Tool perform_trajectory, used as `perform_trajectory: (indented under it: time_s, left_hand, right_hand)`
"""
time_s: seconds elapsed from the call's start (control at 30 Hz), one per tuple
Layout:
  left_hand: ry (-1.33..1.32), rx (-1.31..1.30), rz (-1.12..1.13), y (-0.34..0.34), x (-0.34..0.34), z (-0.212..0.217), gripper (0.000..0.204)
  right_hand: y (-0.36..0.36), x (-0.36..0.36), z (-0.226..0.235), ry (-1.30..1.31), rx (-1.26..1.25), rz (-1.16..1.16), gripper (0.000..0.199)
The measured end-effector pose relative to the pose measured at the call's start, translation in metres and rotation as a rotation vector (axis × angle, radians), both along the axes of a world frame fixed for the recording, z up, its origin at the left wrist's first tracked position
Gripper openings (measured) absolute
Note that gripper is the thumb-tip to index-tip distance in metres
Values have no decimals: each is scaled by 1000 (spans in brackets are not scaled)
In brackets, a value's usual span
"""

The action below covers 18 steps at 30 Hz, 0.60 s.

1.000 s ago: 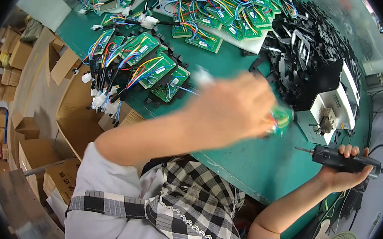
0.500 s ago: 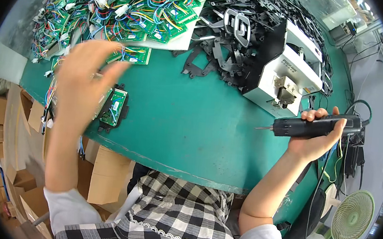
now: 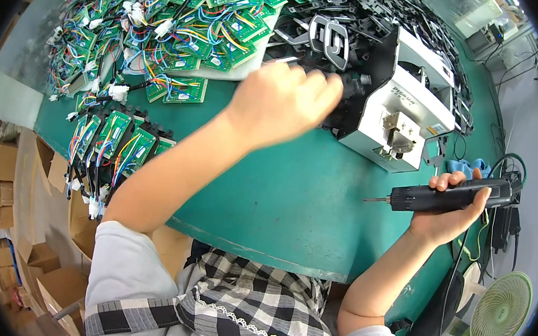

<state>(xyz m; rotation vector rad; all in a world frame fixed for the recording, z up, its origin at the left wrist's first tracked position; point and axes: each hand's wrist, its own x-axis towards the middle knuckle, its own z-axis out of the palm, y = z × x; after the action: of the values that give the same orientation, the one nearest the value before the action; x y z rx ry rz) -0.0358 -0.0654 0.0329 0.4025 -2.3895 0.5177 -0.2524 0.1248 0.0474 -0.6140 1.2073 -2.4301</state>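
My right hand [image 3: 448, 209] is wrapped round a black electric screwdriver [image 3: 432, 199], its bit pointing left over the table. My left hand [image 3: 287, 102] is stretched across the middle, at the near edge of a heap of black plastic frames [image 3: 287, 32]. Motion smears its fingers, and whether they hold anything is hidden. Left of that forearm, several green circuit boards [image 3: 114, 134] with coloured wires lie side by side on black plastic parts. A large pile of wired circuit boards [image 3: 230, 24] covers the far left.
A white and black box-shaped machine [image 3: 408, 110] with a metal fixture stands right of my left hand. The green table [image 3: 266, 200] curves in front of me. A fan [image 3: 501, 310] stands at the lower right, cardboard boxes [image 3: 7, 164] at the left. The screwdriver's cord hangs down.
My left hand has swung rightward from the boards at the left to the black frames, uncovering the row of wired boards. The right hand keeps the screwdriver in nearly the same place.
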Motion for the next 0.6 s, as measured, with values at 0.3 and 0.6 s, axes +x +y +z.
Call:
perform_trajectory:
  time_s: [0.3,0.6]
  left_hand:
    - [-292,332,-212,119,37,-28,30]
    - [-491,80,531,-119,146,12,59]
  right_hand:
    - [0,-3,1,-17,-18,-91,44]
    - [0,-5,-4,-22,-15,-19,43]
